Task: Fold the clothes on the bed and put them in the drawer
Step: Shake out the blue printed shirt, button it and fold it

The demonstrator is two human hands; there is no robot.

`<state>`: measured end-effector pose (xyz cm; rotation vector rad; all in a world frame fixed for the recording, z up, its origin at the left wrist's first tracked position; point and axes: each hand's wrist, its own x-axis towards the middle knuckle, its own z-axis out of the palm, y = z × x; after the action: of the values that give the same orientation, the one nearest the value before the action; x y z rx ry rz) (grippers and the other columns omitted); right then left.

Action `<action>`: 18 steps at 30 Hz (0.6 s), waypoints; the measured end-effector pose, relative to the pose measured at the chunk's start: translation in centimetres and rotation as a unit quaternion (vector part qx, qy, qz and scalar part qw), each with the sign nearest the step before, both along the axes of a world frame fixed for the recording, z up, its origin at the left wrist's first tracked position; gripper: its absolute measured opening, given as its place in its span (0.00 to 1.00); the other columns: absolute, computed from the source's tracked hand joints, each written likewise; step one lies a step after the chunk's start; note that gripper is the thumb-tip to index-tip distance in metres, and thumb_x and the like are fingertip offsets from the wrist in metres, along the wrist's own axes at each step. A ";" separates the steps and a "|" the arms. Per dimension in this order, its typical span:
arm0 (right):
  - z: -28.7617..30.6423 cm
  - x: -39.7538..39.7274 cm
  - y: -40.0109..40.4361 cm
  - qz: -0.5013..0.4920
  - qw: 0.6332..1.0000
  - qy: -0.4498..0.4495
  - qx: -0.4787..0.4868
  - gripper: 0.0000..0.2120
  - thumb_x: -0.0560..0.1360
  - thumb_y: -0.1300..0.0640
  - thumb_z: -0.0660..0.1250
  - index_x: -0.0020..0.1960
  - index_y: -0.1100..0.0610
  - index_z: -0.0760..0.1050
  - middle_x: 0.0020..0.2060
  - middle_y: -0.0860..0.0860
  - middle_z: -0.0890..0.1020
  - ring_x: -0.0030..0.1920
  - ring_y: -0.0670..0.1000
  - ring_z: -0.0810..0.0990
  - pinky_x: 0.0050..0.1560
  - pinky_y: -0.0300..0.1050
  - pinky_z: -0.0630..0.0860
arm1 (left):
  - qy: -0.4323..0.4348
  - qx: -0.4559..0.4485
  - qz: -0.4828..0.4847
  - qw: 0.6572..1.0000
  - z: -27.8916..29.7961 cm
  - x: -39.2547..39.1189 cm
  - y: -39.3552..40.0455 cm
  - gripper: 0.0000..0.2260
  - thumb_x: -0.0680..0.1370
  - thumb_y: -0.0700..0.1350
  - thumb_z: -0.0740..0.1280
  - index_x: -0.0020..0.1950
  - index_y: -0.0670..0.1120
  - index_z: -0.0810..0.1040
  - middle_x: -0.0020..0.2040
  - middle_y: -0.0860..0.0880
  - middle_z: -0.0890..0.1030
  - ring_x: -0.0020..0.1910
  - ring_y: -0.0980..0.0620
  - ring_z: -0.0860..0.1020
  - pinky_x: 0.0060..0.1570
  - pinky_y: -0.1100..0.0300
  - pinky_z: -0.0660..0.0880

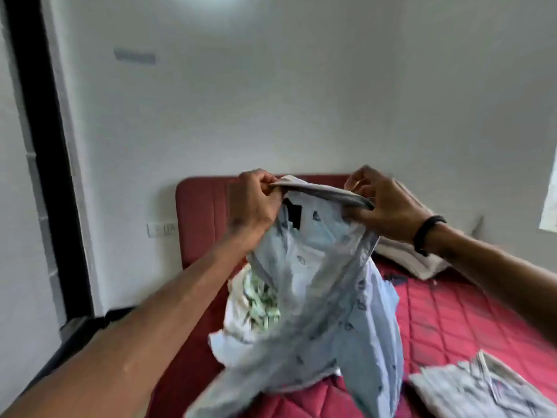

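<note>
A light blue patterned shirt (319,297) hangs in the air above the bed, held up by its collar. My left hand (256,203) grips the collar's left end. My right hand (382,206), with a dark band on its wrist, pinches the collar's right end. The shirt's lower part is blurred and drapes down toward the red quilted mattress (446,312). Behind the shirt lies a white garment with a green print (256,303), crumpled on the bed. A folded checked shirt (482,387) lies on the mattress at the lower right.
A dark red padded headboard (205,215) stands against the white wall. A pale pillow or folded cloth (413,254) lies at the head of the bed on the right. A black door frame (45,152) runs down the left. No drawer is in view.
</note>
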<state>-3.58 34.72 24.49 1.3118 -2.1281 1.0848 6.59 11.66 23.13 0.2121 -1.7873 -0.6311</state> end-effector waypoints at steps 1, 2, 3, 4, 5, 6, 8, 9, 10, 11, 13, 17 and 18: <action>2.3 0.5 0.6 0.017 1.000 0.005 -0.004 0.14 0.71 0.60 0.77 0.50 0.49 0.75 0.37 0.47 0.86 0.33 0.44 0.80 0.37 0.43 0.76 | 0.032 -0.057 0.052 0.996 2.0 0.9 0.2 0.06 0.74 0.48 0.72 0.47 0.46 0.85 0.42 0.44 0.85 0.42 0.45 0.83 0.46 0.51 0.80; 4.5 1.1 1.2 0.027 0.999 -0.003 -0.022 0.12 0.73 0.61 0.77 0.49 0.49 0.76 0.38 0.48 0.86 0.32 0.43 0.78 0.35 0.41 0.75 | 0.055 -0.097 0.104 0.988 4.0 1.8 0.6 0.08 0.75 0.49 0.70 0.48 0.46 0.83 0.44 0.42 0.83 0.45 0.41 0.81 0.47 0.50 0.77; 6.3 1.6 1.7 0.033 0.998 -0.015 -0.051 0.10 0.73 0.62 0.77 0.48 0.51 0.78 0.39 0.50 0.87 0.32 0.43 0.78 0.35 0.41 0.75 | 0.067 -0.121 0.142 0.980 5.2 2.3 0.7 0.09 0.77 0.51 0.69 0.50 0.46 0.82 0.46 0.41 0.80 0.47 0.39 0.79 0.47 0.48 0.75; 7.9 2.0 2.1 0.027 0.995 -0.023 -0.093 0.08 0.73 0.62 0.77 0.47 0.54 0.80 0.39 0.52 0.87 0.34 0.46 0.78 0.36 0.42 0.75 | 0.052 -0.131 0.167 0.976 5.7 2.6 0.8 0.09 0.77 0.52 0.69 0.51 0.47 0.81 0.47 0.41 0.78 0.48 0.38 0.78 0.46 0.47 0.75; 9.7 2.7 2.7 0.019 0.990 -0.024 -0.139 0.07 0.72 0.62 0.78 0.47 0.57 0.81 0.39 0.54 0.86 0.35 0.48 0.78 0.38 0.44 0.75 | 0.004 -0.147 0.191 0.970 6.0 3.1 1.0 0.09 0.76 0.52 0.70 0.52 0.49 0.80 0.48 0.42 0.78 0.49 0.38 0.77 0.46 0.47 0.75; 10.9 3.2 3.0 0.009 0.984 -0.034 -0.174 0.08 0.70 0.63 0.79 0.46 0.59 0.81 0.38 0.54 0.85 0.36 0.49 0.78 0.38 0.45 0.75 | -0.072 -0.165 0.193 0.965 5.5 3.3 1.1 0.09 0.74 0.52 0.71 0.51 0.50 0.80 0.49 0.44 0.79 0.50 0.39 0.78 0.46 0.47 0.74; 13.0 4.4 3.9 0.008 0.979 -0.055 -0.196 0.10 0.68 0.64 0.81 0.44 0.61 0.81 0.35 0.53 0.82 0.33 0.48 0.77 0.33 0.40 0.75 | -0.201 -0.180 0.128 0.954 4.5 3.9 1.3 0.06 0.72 0.50 0.70 0.46 0.50 0.79 0.46 0.46 0.82 0.49 0.41 0.81 0.44 0.49 0.76; 13.7 4.9 4.3 0.005 0.983 -0.054 -0.175 0.11 0.66 0.64 0.82 0.43 0.61 0.81 0.33 0.53 0.81 0.31 0.48 0.76 0.30 0.38 0.74 | -0.229 -0.160 0.073 0.957 3.9 4.3 1.4 0.03 0.72 0.47 0.68 0.42 0.49 0.78 0.43 0.45 0.83 0.46 0.41 0.83 0.42 0.50 0.76; 14.4 5.2 4.8 -0.006 0.990 -0.037 -0.139 0.12 0.65 0.63 0.83 0.42 0.60 0.81 0.32 0.52 0.81 0.31 0.48 0.76 0.29 0.38 0.73 | -0.227 -0.132 0.045 0.964 3.5 4.9 1.6 0.05 0.72 0.47 0.65 0.38 0.48 0.77 0.41 0.44 0.84 0.44 0.41 0.83 0.40 0.51 0.76; 14.8 5.3 5.2 -0.024 0.995 -0.014 -0.097 0.13 0.63 0.61 0.85 0.40 0.59 0.81 0.31 0.52 0.81 0.31 0.49 0.77 0.29 0.40 0.73 | -0.196 -0.122 0.041 0.972 3.2 5.3 1.5 0.07 0.71 0.47 0.62 0.37 0.47 0.78 0.40 0.42 0.84 0.43 0.40 0.83 0.38 0.52 0.74; 15.8 5.6 6.6 -0.073 0.997 0.016 -0.032 0.14 0.61 0.56 0.86 0.37 0.56 0.81 0.30 0.52 0.80 0.31 0.50 0.77 0.30 0.42 0.73 | -0.143 -0.120 0.087 0.979 3.6 6.5 1.4 0.12 0.71 0.48 0.61 0.36 0.43 0.80 0.38 0.40 0.84 0.40 0.39 0.83 0.34 0.55 0.67; 17.0 5.8 10.5 -0.051 0.998 -0.038 0.027 0.16 0.63 0.52 0.85 0.42 0.59 0.84 0.34 0.56 0.83 0.34 0.49 0.79 0.35 0.44 0.76 | -0.053 -0.082 0.122 0.988 7.3 9.5 -1.4 0.05 0.77 0.41 0.70 0.44 0.46 0.85 0.41 0.44 0.86 0.45 0.40 0.84 0.39 0.53 0.73; 17.1 6.1 11.4 -0.020 0.998 -0.059 0.023 0.15 0.65 0.52 0.84 0.44 0.60 0.84 0.38 0.58 0.85 0.37 0.50 0.81 0.39 0.46 0.79 | -0.033 -0.068 0.088 0.993 8.6 10.6 -2.0 0.03 0.77 0.41 0.73 0.47 0.47 0.86 0.43 0.47 0.87 0.46 0.46 0.84 0.41 0.55 0.75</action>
<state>2.51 46.11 41.56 1.2488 -2.2669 1.1288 17.23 9.70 31.76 0.2981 -1.8439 -0.3791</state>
